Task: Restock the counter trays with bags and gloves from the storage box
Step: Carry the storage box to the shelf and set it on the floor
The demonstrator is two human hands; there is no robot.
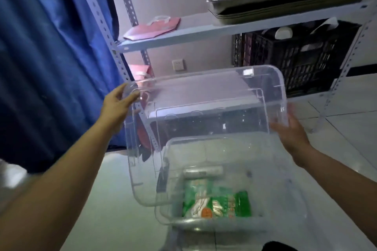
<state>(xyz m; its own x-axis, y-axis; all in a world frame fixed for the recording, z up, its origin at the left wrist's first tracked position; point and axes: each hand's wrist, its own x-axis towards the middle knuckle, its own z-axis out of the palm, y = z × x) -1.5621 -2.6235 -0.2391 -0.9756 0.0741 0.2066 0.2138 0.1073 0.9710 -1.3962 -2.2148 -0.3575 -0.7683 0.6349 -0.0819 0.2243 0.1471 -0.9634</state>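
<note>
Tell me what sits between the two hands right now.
The clear lid, held tilted above the open storage box, spans the gap between the left hand and the right hand in the head view.

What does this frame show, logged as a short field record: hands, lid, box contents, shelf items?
left hand: left hand grips the far left corner of the clear lid
right hand: right hand lies flat against the lid's right edge, fingers straight
lid: lifted off, tilted above the storage box
box contents: green packets and a pale roll
box position: on the pale floor
shelf items: pink bags, stacked metal trays, black crate below
left side: blue curtain
</note>
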